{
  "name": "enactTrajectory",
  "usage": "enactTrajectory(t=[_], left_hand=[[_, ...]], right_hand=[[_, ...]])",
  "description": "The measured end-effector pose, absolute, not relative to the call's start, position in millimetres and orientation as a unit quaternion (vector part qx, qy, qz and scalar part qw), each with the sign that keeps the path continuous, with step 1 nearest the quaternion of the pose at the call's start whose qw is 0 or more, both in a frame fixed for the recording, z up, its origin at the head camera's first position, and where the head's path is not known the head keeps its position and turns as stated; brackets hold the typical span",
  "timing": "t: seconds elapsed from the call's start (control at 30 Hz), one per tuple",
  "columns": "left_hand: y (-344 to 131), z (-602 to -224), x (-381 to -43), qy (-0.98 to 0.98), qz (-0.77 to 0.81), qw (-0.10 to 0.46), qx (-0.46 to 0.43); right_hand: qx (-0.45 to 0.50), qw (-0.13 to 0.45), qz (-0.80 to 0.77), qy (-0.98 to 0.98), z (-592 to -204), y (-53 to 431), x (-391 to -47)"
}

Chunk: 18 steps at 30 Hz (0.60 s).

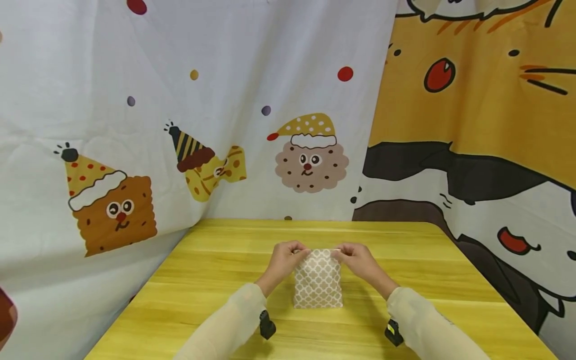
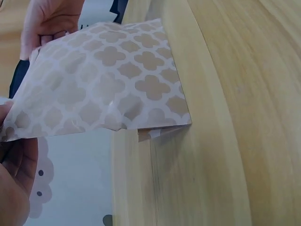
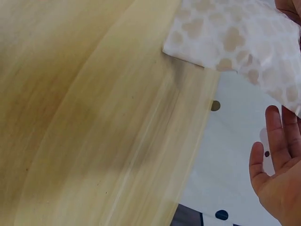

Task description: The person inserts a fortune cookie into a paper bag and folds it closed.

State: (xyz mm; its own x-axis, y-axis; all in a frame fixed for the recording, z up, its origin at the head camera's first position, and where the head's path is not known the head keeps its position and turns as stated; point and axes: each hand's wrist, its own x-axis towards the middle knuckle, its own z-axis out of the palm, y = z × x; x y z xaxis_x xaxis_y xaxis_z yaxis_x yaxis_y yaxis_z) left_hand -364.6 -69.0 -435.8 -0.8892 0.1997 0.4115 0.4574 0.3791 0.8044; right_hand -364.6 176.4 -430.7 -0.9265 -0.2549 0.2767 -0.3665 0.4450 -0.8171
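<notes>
A small flat paper bag with a beige and white lattice pattern stands upright over the table, its lower edge at the wood. My left hand pinches its upper left corner between thumb and fingers. At the upper right corner, my right hand does the same. In the left wrist view the bag slants from the hands down to the tabletop, and its side looks slightly puffed. Several fingers of the right hand extend loosely below the bag's edge in the right wrist view.
The yellow wood-grain table reaches back to a white curtain printed with cartoon snacks. Another cartoon-printed cloth hangs at the right. Something reddish shows at the left edge. Dark wrist-worn devices sit below the sleeves.
</notes>
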Motion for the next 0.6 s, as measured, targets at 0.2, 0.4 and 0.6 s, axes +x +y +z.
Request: enactTrajectory(t=[0.2, 0.4, 0.6], left_hand=[[-68.7, -436.0, -364.0, -0.822, -0.528, 0.08, -0.198], [-67.5, -435.2, -363.3, -0.823, -0.533, 0.039, -0.192], [-73.5, -438.1, -368.4, -0.795, -0.581, 0.041, -0.173]], right_hand=[[0.161, 0.033, 0.5, -0.85, -433.0, 174.5, -363.6], [0.148, 0.046, 0.515, -0.843, -433.4, 176.2, -364.4], [0.127, 0.053, 0.519, -0.843, -433.2, 178.9, -367.8]])
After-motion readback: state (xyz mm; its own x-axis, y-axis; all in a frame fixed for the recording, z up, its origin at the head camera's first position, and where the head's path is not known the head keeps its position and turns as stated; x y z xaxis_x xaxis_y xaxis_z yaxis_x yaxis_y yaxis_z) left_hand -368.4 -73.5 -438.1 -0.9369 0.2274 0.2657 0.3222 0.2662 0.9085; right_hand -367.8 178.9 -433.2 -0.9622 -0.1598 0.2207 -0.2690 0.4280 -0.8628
